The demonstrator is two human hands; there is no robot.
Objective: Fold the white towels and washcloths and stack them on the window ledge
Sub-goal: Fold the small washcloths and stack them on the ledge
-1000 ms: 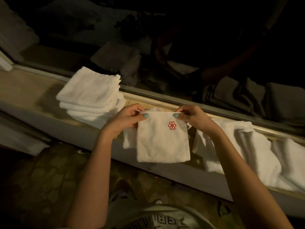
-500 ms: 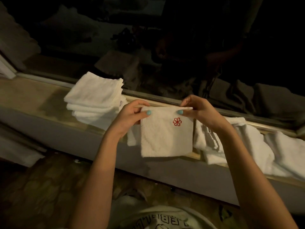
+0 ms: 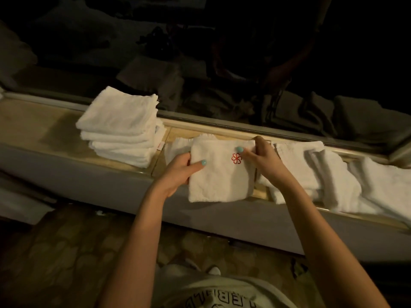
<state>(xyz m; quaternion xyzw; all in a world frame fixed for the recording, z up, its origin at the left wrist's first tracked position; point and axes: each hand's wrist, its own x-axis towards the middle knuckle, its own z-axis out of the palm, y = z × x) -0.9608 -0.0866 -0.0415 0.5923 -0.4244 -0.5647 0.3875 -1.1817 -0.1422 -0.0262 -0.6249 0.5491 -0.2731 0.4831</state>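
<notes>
A folded white washcloth [image 3: 219, 176] with a red flower emblem lies over the window ledge [image 3: 44, 123], its lower part hanging past the front edge. My left hand [image 3: 181, 170] grips its left edge, thumb on top. My right hand [image 3: 261, 157] pinches its top right corner. Another white cloth [image 3: 176, 145] lies partly under it. A stack of several folded white washcloths [image 3: 121, 125] stands on the ledge to the left.
Unfolded white towels [image 3: 333, 176] are spread along the ledge to the right. The dark window pane [image 3: 200, 52] rises directly behind the ledge and reflects the room. Below the ledge is a patterned floor [image 3: 66, 252].
Both hands have lowered the washcloth from hanging in the air onto the ledge. My left hand has slid from the top corner down to the left edge.
</notes>
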